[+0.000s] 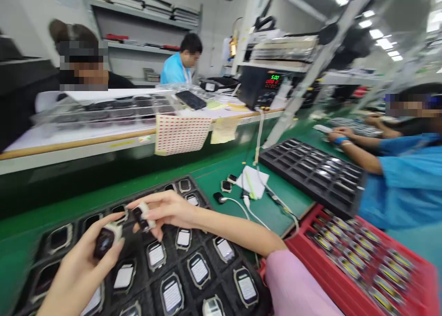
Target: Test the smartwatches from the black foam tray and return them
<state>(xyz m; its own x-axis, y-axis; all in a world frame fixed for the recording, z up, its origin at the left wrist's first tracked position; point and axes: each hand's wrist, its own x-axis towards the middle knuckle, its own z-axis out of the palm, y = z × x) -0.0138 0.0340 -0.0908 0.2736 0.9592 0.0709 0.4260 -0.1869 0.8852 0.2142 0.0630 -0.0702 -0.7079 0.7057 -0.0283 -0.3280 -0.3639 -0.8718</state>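
My left hand [81, 265] is closed on a smartwatch body [105, 238] with a dark screen, held just above the black tray [221, 265] of watch bodies in front of me. My right hand [165, 210] reaches across from the right and pinches a second watch body [142, 215] between thumb and fingers, over the tray's upper rows. The tray holds several watch bodies in pockets, most with lit white screens.
A red tray [397, 288] of small parts stands at the right. Another black tray [314, 173] lies further back by a co-worker's arms [352, 146]. White cables and loose watch bodies [226, 186] lie on the green mat. A raised shelf with clear trays runs behind.
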